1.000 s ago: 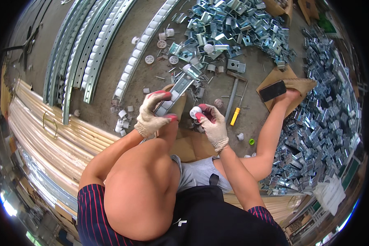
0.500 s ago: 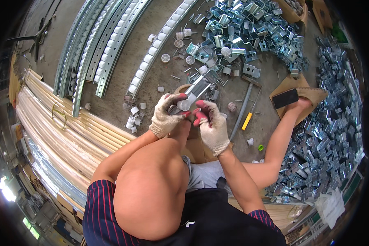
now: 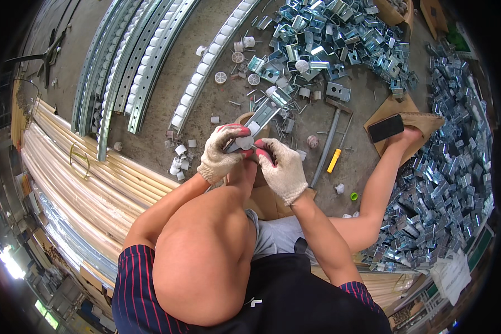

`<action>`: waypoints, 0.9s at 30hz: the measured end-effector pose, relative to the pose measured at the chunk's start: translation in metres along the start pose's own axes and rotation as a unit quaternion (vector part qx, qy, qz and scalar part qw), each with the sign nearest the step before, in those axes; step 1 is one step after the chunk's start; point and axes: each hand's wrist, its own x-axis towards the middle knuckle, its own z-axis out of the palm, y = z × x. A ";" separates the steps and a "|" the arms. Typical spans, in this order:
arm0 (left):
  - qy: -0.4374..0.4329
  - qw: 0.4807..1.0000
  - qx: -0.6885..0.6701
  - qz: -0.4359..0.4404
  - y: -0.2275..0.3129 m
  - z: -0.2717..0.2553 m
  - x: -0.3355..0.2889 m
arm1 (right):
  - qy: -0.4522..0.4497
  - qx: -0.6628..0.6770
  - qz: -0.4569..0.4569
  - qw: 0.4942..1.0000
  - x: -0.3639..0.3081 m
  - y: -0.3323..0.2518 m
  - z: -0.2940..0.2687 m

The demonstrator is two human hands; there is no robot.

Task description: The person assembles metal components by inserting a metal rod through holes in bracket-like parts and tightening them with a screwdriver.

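My left hand (image 3: 222, 156), in a cream work glove with red fingertips, is closed around the near end of a metal channel piece (image 3: 263, 116). A white plastic roller (image 3: 244, 143) sits at that end, between the thumb and fingers. The piece slants away to the upper right, toward loose brackets. My right hand (image 3: 284, 172), in a matching glove, pinches at the roller's right side. Whatever is between those fingertips is too small to make out. Both hands are above my raised knee (image 3: 203, 250).
A hammer (image 3: 327, 147) and a yellow-handled tool (image 3: 334, 161) lie on the floor to the right. Beyond are piled metal brackets (image 3: 323, 39), with another heap (image 3: 428, 217) at far right. Roller tracks (image 3: 145, 61) and wrapped tubes (image 3: 94, 167) fill the left. A phone (image 3: 386, 128) lies near my foot.
My right hand has moved left, its fingertips coming up against the roller. The left hand and the channel piece have shifted slightly left, and the roller has turned a little.
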 end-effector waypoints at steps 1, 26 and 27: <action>0.018 0.999 -0.026 -0.023 -0.001 0.001 -0.001 | -0.005 0.020 0.015 1.000 0.000 0.000 0.001; 0.055 0.986 -0.098 -0.127 0.001 0.012 0.000 | 0.159 -0.117 0.022 0.980 -0.030 0.090 -0.052; 0.056 0.984 -0.106 -0.131 0.001 0.012 0.000 | 0.146 -0.201 -0.022 0.968 -0.031 0.092 -0.063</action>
